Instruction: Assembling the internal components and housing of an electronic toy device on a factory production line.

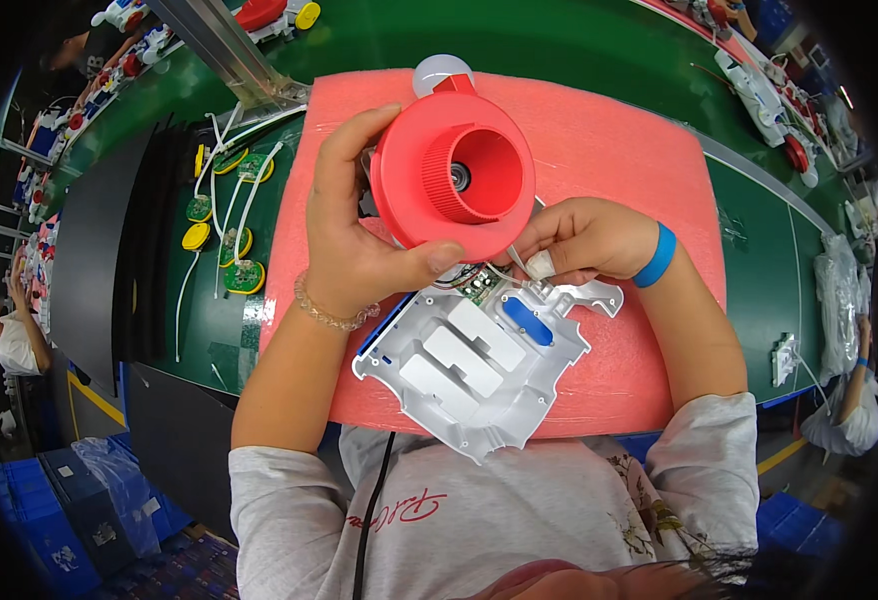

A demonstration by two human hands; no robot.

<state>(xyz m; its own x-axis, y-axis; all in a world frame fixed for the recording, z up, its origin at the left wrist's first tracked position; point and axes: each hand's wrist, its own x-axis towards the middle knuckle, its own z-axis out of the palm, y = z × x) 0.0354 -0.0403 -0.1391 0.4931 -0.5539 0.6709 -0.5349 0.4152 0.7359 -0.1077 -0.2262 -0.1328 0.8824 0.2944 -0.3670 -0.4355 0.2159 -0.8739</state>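
Note:
My left hand is closed around a red round housing with a ribbed collar, held above the mat. Inside the collar a small dark round part shows. Just below it, my right hand has its fingers pinched together beside thin wires. A small white piece shows at its fingertips; what they grip is mostly hidden. Under both hands lies an open white plastic shell with a blue oval part and a green circuit board. A white dome sticks out behind the red housing.
A pink foam mat covers the green bench. On the left lie green circuit boards with yellow discs and white cables, beside black panels. A metal post rises at the far left. A small white part lies right.

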